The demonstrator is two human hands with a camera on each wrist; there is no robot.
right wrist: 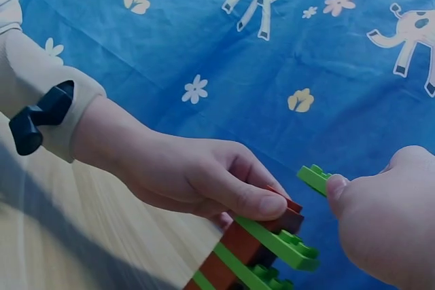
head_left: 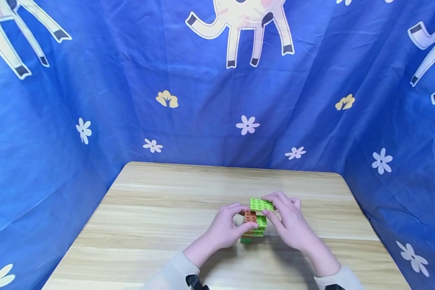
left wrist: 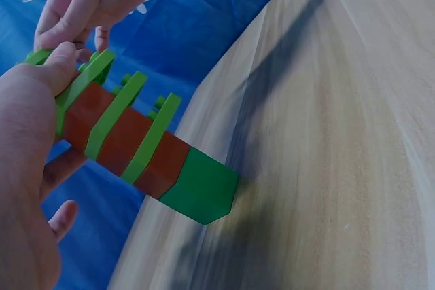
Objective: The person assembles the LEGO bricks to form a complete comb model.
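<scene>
A tower of building bricks stands on the wooden table [head_left: 174,213], with a dark green brick [left wrist: 202,185] at its foot. Above that, reddish-brown bricks [left wrist: 163,162] alternate with flat lime-green bricks [left wrist: 117,115] that jut out to one side. My left hand [head_left: 222,228] grips the topmost brown brick [head_left: 250,216] between thumb and fingers. Just above and to the right of it, my right hand [head_left: 289,224] pinches a loose lime-green brick [head_left: 258,204] with studs facing up. In the right wrist view, a gap separates this lime-green brick [right wrist: 314,177] from the tower.
A blue cloth [head_left: 203,133] printed with animals and flowers hangs behind the table and along both sides. Dark straps with devices [head_left: 195,281] sit on the wrists over light sleeves [head_left: 174,274].
</scene>
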